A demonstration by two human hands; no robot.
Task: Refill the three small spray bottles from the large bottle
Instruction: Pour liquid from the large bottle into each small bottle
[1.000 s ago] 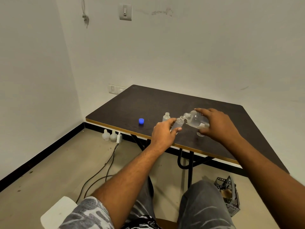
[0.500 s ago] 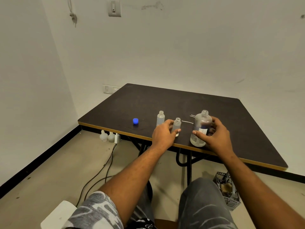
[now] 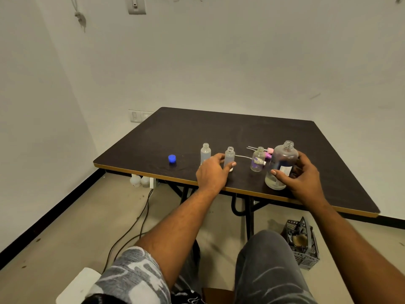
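Three small clear spray bottles stand uncapped on the dark table: one at the left, one in the middle, one to the right. My left hand holds the middle one between thumb and fingers. The large clear bottle, uncapped and upright near the front edge, holds a little liquid at its bottom. My right hand grips it from the right side. Pink spray heads with thin tubes lie behind the right small bottle.
A blue cap lies on the table to the left of the bottles. Under the table a black plastic crate sits on the floor at the right, and cables run along the floor at the left.
The large bottle went from tilted over the middle small bottle to upright on the table near the front edge. My left hand stayed on the middle small bottle.
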